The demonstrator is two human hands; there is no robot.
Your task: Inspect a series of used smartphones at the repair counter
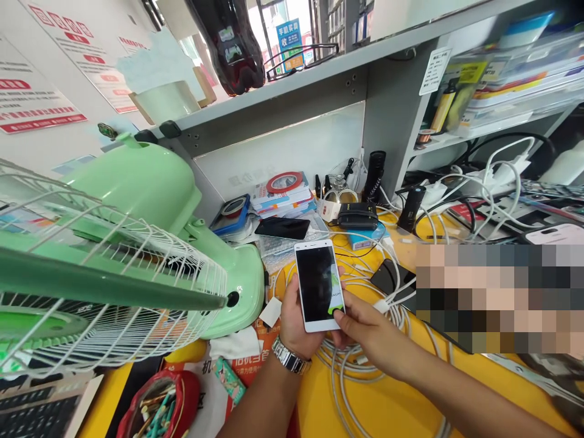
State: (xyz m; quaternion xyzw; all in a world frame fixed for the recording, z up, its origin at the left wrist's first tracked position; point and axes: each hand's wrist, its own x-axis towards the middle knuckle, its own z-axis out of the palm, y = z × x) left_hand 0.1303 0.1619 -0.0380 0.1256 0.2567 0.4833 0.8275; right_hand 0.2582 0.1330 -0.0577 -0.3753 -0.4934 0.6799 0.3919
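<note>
A white smartphone [320,286] is held upright-facing over the yellow table, its screen mostly black with a green and white patch at the lower right. My left hand [298,322], with a metal-band wristwatch [291,356] below it, grips the phone from underneath and along its left side. On the phone's lower right corner, my right hand [367,331] has its thumb against the front, and its other fingers are partly hidden behind the phone. Just beyond lies a black phone [283,228] on bubble wrap. White cables [351,365] coil on the table beneath both hands.
A green desk fan [137,182] with a white wire cage stands close on the left. A red pouch [185,389] of small sticks sits at the front. A grey shelf [283,100] spans the back. Another dark phone [387,277] lies to the right among cables.
</note>
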